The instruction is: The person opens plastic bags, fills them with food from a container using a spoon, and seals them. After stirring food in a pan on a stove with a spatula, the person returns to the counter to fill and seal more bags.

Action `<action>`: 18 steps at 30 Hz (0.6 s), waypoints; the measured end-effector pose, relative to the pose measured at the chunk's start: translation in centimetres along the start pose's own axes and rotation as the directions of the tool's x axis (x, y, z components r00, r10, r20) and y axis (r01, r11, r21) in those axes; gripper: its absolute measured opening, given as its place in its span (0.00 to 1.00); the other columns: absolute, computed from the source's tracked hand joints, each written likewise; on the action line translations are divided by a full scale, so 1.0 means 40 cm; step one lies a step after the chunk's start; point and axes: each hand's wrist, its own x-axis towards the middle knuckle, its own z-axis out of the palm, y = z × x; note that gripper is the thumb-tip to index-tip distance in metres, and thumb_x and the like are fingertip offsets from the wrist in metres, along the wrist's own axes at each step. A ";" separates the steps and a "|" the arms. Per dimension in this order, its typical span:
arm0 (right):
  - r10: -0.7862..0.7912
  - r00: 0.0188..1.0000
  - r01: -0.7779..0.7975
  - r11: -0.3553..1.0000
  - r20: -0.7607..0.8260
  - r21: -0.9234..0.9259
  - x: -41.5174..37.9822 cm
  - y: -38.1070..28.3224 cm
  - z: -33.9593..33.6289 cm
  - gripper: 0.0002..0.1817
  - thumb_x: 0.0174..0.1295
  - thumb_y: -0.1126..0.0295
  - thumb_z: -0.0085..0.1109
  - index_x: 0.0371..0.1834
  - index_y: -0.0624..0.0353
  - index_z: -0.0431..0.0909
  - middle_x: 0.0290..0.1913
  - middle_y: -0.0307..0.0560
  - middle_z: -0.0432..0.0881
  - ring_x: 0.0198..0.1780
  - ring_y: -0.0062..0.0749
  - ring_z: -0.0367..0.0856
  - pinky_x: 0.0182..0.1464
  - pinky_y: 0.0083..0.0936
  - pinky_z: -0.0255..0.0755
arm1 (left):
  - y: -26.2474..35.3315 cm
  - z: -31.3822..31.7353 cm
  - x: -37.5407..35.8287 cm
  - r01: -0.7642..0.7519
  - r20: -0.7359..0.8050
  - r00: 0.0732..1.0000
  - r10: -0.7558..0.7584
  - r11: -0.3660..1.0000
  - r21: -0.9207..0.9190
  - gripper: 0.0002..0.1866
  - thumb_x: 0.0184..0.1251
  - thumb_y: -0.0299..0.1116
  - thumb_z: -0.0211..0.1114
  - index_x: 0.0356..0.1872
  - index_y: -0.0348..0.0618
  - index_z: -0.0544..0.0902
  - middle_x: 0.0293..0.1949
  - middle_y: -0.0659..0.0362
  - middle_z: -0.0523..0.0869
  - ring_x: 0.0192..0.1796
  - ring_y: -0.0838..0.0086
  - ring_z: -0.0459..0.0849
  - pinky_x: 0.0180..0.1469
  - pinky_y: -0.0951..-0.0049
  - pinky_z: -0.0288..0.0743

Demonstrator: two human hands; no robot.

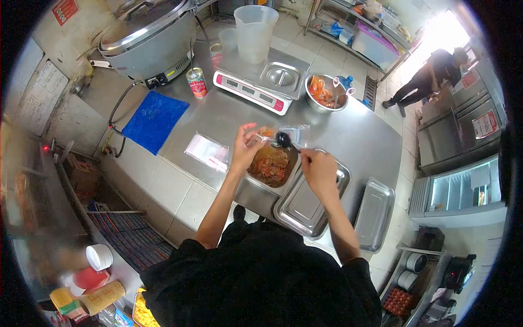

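Currently, left hand [244,146] pinches the bag [265,133] near its mouth — thin, limp film, probably slick if greasy; best held by the rim. Right hand [320,169] is closed on the handle of the spoon [283,139], presumably light and stiff. Both items sit above the pan [295,171] of mince [272,164]. Table [357,133]: smooth, shiny steel, scale [251,94] beyond pan. Room: tiled floor [195,203], large cooker [144,60] at left, another person [430,76] off right — well apart.
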 end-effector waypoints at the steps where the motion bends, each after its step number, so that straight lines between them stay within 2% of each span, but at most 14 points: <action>1: 0.034 0.995 -0.031 0.999 0.096 -0.036 -0.003 0.022 0.037 0.07 0.52 0.70 0.54 0.32 0.55 0.81 0.26 0.49 0.80 0.26 0.44 0.78 0.28 0.34 0.70 | -0.004 0.001 -0.004 -0.002 0.001 1.000 0.002 1.000 0.001 0.25 0.53 0.21 0.62 0.51 0.42 0.62 0.44 0.55 0.77 0.47 0.75 0.75 0.49 0.75 0.70; 4: 0.028 0.966 -0.004 0.996 0.257 -0.093 -0.001 0.067 0.166 0.08 0.52 0.69 0.54 0.33 0.57 0.81 0.26 0.51 0.79 0.26 0.45 0.78 0.30 0.30 0.70 | -0.016 0.013 -0.026 0.000 -0.034 0.999 0.000 1.000 -0.017 0.25 0.54 0.21 0.60 0.52 0.42 0.60 0.45 0.54 0.76 0.49 0.73 0.75 0.50 0.75 0.69; 5: 0.029 0.966 -0.006 0.996 0.256 -0.091 0.000 0.047 0.163 0.08 0.52 0.69 0.54 0.33 0.57 0.81 0.26 0.51 0.79 0.26 0.45 0.78 0.30 0.30 0.70 | -0.018 0.020 -0.032 0.007 -0.049 0.999 -0.011 0.997 -0.082 0.25 0.55 0.21 0.60 0.52 0.42 0.60 0.46 0.53 0.76 0.48 0.73 0.75 0.50 0.75 0.69; 6: -0.082 0.997 0.082 0.992 0.002 -0.101 0.006 0.018 0.153 0.08 0.53 0.68 0.54 0.32 0.58 0.81 0.26 0.49 0.80 0.26 0.41 0.77 0.30 0.28 0.69 | -0.019 0.028 -0.034 0.011 -0.063 0.998 -0.021 0.989 -0.146 0.24 0.55 0.20 0.59 0.52 0.42 0.60 0.47 0.52 0.75 0.48 0.73 0.75 0.50 0.75 0.69; 7: -0.193 0.949 0.164 0.978 -0.249 -0.132 0.011 -0.003 0.150 0.09 0.55 0.66 0.54 0.31 0.58 0.80 0.26 0.46 0.80 0.27 0.37 0.77 0.30 0.26 0.69 | -0.020 0.037 -0.036 0.009 -0.063 0.998 -0.018 0.990 -0.144 0.24 0.55 0.20 0.59 0.52 0.42 0.60 0.47 0.52 0.75 0.48 0.73 0.75 0.50 0.75 0.69; 8: -0.193 0.949 0.165 0.978 -0.249 -0.130 0.012 -0.010 0.163 0.09 0.55 0.66 0.54 0.31 0.58 0.80 0.26 0.46 0.80 0.27 0.37 0.77 0.30 0.26 0.69 | -0.020 0.046 -0.042 -0.017 -0.110 0.994 -0.001 0.986 -0.164 0.23 0.55 0.20 0.59 0.50 0.42 0.60 0.45 0.54 0.75 0.48 0.73 0.75 0.49 0.75 0.69; 9: 0.064 0.995 -0.031 0.937 -0.081 0.349 0.014 -0.011 0.180 0.10 0.56 0.63 0.54 0.32 0.57 0.80 0.25 0.41 0.79 0.27 0.31 0.74 0.29 0.23 0.66 | -0.022 0.056 -0.046 -0.044 -0.158 0.987 0.015 0.982 -0.185 0.21 0.55 0.20 0.59 0.47 0.42 0.61 0.43 0.55 0.75 0.47 0.73 0.75 0.48 0.75 0.69; 10: 0.216 0.959 -0.283 0.654 0.186 0.701 0.016 -0.012 0.189 0.11 0.58 0.61 0.54 0.33 0.56 0.79 0.25 0.36 0.77 0.27 0.24 0.71 0.28 0.20 0.63 | -0.032 0.063 -0.045 -0.046 -0.160 0.987 0.017 0.982 -0.184 0.21 0.55 0.20 0.59 0.47 0.42 0.61 0.43 0.55 0.75 0.47 0.73 0.75 0.48 0.75 0.69; 11: 0.214 0.959 -0.282 0.655 0.186 0.701 0.023 -0.016 0.183 0.11 0.58 0.61 0.54 0.33 0.56 0.79 0.25 0.36 0.77 0.27 0.24 0.71 0.28 0.20 0.63 | -0.042 0.072 -0.044 -0.158 -0.213 0.969 0.124 0.976 -0.149 0.18 0.56 0.20 0.58 0.45 0.42 0.61 0.39 0.57 0.73 0.44 0.74 0.76 0.47 0.76 0.70; 12: 0.223 0.823 -0.561 0.178 0.523 0.808 0.032 -0.022 0.171 0.10 0.58 0.60 0.53 0.34 0.55 0.78 0.26 0.33 0.74 0.26 0.19 0.67 0.26 0.18 0.60 | -0.050 0.077 -0.043 -0.265 -0.260 0.938 0.230 0.958 -0.107 0.16 0.57 0.20 0.57 0.43 0.43 0.61 0.35 0.60 0.72 0.41 0.74 0.76 0.45 0.76 0.72; 13: 0.046 0.631 -0.724 -0.324 0.774 0.609 0.037 -0.026 0.165 0.10 0.59 0.60 0.53 0.35 0.54 0.76 0.26 0.29 0.72 0.25 0.15 0.64 0.24 0.17 0.58 | -0.058 0.081 -0.042 -0.264 -0.260 0.938 0.229 0.959 -0.105 0.16 0.57 0.20 0.57 0.43 0.43 0.61 0.35 0.60 0.72 0.41 0.74 0.76 0.45 0.76 0.72; 14: 0.045 0.631 -0.724 -0.325 0.774 0.609 0.037 -0.025 0.174 0.10 0.59 0.60 0.53 0.35 0.54 0.76 0.26 0.29 0.72 0.25 0.15 0.64 0.24 0.17 0.58 | -0.057 0.085 -0.039 -0.305 -0.287 0.919 0.268 0.948 -0.090 0.14 0.56 0.20 0.58 0.39 0.43 0.63 0.32 0.62 0.71 0.40 0.76 0.75 0.42 0.78 0.71; 16: -0.102 0.717 -0.601 -0.592 0.690 0.537 0.039 -0.025 0.197 0.07 0.60 0.63 0.52 0.36 0.53 0.72 0.26 0.29 0.69 0.23 0.13 0.61 0.23 0.16 0.55 | -0.056 0.083 -0.036 -0.347 -0.312 0.899 0.309 0.935 -0.075 0.12 0.56 0.20 0.59 0.34 0.43 0.64 0.29 0.65 0.69 0.38 0.78 0.74 0.40 0.80 0.70; 18: -0.043 0.765 -0.547 -0.569 0.642 0.614 0.040 -0.045 0.182 0.06 0.60 0.64 0.52 0.35 0.52 0.72 0.27 0.28 0.69 0.23 0.13 0.62 0.23 0.16 0.55 | -0.060 0.058 -0.039 -0.252 -0.280 0.899 0.336 0.921 0.296 0.08 0.55 0.21 0.60 0.31 0.42 0.69 0.29 0.66 0.72 0.37 0.83 0.72 0.37 0.82 0.68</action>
